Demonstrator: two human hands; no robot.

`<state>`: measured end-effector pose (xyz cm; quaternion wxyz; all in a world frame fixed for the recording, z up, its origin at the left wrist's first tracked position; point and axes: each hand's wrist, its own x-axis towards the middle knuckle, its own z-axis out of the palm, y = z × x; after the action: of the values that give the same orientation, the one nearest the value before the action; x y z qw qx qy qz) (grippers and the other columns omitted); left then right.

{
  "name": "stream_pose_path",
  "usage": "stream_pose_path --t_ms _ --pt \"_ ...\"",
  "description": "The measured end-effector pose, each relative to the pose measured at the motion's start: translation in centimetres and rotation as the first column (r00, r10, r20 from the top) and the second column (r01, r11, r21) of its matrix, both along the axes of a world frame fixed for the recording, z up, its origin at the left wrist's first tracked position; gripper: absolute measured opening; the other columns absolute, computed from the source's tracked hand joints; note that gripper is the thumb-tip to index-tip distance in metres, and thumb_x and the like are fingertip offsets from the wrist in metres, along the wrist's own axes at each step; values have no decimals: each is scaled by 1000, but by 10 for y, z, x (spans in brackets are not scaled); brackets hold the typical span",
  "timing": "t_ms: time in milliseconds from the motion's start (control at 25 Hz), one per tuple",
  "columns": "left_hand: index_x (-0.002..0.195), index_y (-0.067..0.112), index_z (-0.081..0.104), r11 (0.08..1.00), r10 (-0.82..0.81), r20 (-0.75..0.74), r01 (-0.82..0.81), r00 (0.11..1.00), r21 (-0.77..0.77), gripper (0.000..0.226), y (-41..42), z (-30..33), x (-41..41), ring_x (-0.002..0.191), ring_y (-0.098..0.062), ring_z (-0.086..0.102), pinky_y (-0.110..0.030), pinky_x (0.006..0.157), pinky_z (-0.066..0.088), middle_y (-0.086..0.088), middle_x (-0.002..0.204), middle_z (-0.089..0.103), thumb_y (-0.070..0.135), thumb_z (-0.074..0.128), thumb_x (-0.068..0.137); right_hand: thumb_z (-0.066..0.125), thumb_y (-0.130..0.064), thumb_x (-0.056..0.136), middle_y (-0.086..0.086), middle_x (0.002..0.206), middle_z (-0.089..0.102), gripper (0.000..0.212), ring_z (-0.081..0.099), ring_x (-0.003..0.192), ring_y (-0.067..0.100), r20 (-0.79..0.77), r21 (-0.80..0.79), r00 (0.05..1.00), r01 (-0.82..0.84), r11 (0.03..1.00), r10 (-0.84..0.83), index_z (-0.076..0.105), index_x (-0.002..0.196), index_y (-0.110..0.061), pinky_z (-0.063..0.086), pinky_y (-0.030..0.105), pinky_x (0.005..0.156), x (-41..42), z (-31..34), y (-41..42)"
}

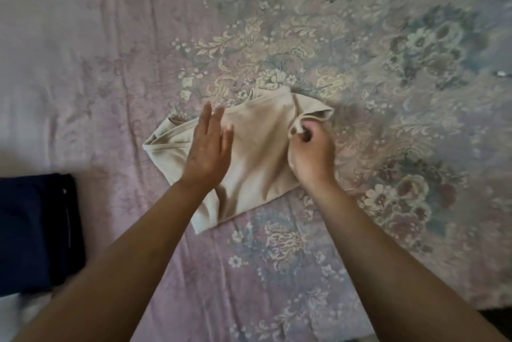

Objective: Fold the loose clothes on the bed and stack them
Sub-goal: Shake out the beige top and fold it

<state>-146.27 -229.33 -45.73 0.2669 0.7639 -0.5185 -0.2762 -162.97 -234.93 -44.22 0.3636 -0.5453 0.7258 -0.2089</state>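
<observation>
A beige sleeveless top [257, 159] lies partly folded in the middle of the bed. My left hand [209, 145] is over its left half with straight fingers; the blur hides whether it touches the cloth. My right hand [310, 153] pinches a strap of the top at its right side, fingers curled round the fabric. A folded dark navy garment [36, 231] lies at the left edge of the bed.
The bed is covered by a pink and lilac floral bedspread [360, 50] that fills the view. A dark patch of floor shows at the bottom right corner [496, 322]. Something white lies at the bottom left corner [11, 311].
</observation>
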Motion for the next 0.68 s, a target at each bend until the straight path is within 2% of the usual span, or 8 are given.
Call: stream_pose_path --t_ms 80,160,240,320,440,480,600,680 --pt "130 16 48 989 136 -261 -115 956 91 34 -3 2 12 121 -22 48 -20 100 32 -8 130 51 30 33 103 55 -14 88 3 102 58 25 53 92 21 -144 4 884 -449 894 445 62 112 -17 40 33 78 18 1 22" --pt "106 20 53 945 320 -512 -229 797 234 21 -10 3 11 87 -23 58 -31 77 47 -6 96 58 33 36 102 48 -14 91 8 114 54 33 49 106 28 -348 192 627 -680 708 696 54 123 -17 39 38 82 25 -5 42" --pt "116 13 51 924 342 -458 -205 821 322 27 -19 -3 2 83 -21 59 -34 77 48 -7 93 58 33 47 98 58 -15 84 8 105 58 33 55 95 27 -557 181 492 -714 676 669 59 118 -16 43 36 73 17 -9 58" --pt "132 10 43 913 338 -343 -217 876 345 47 -32 -9 -12 89 -18 59 -27 81 46 -4 99 60 32 57 93 78 -18 67 3 83 62 32 60 72 21 -697 72 476 -698 712 537 68 97 -16 46 30 58 7 -14 66" --pt "133 9 40 876 453 -357 -334 817 349 49 -57 -11 -28 78 -10 54 -3 58 35 2 92 58 24 60 91 83 -9 56 4 74 63 31 59 61 22 -712 -65 493 -756 652 500 70 84 -13 47 28 54 -11 -25 70" --pt "132 8 40 871 467 -365 -349 805 345 48 -63 -11 -30 76 -10 52 -2 53 33 2 89 56 19 60 90 82 -6 55 6 73 62 30 59 60 24 -704 -79 492 -772 631 513 69 82 -11 48 29 54 -16 -26 70" --pt "129 9 38 902 407 -393 -294 825 316 47 -69 -11 -35 78 -21 57 -18 65 45 -4 82 54 6 58 86 81 -2 55 8 69 60 28 57 58 27 -731 -79 477 -769 634 487 67 79 -9 45 30 52 -34 -25 71" --pt "130 10 37 938 296 -317 -212 901 273 46 -58 -8 -34 89 -31 61 -32 73 49 -9 88 59 5 55 88 80 0 55 8 69 60 30 58 58 28 -719 -70 490 -756 651 493 68 81 -7 45 29 50 -41 -25 72"
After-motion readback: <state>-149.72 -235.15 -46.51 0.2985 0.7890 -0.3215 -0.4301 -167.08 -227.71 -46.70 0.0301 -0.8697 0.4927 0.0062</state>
